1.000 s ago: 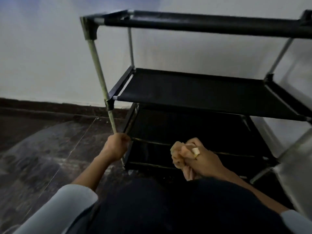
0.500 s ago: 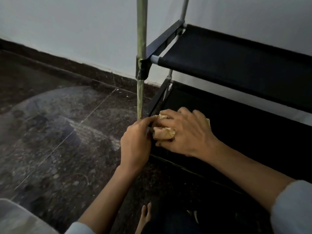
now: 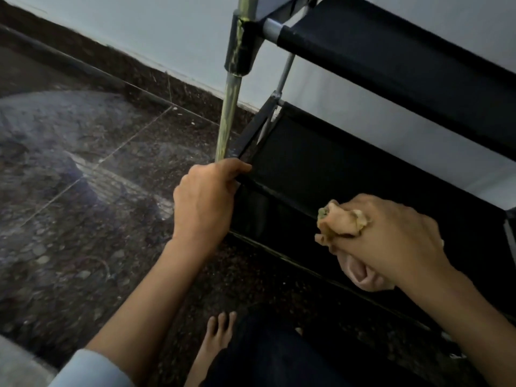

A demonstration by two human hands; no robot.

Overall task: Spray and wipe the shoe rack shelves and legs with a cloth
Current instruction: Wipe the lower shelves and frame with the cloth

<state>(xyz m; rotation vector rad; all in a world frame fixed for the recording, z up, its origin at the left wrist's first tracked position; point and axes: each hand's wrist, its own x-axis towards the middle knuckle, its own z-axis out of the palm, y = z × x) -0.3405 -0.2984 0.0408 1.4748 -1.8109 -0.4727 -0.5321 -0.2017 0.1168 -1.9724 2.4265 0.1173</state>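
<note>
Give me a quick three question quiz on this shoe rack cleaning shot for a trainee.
1. True or false: the right hand holds a bunched cloth.
2. The left hand has its grip on: A) the rack's front corner at the leg; B) a spray bottle; C) the wall.
3. Fill in: the cloth is held in front of the ____ shelf.

Key: 1 true; 2 A; 3 lower.

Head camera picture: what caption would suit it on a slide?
Left hand grips the shoe rack corner while right hand holds a crumpled cloth.
</note>
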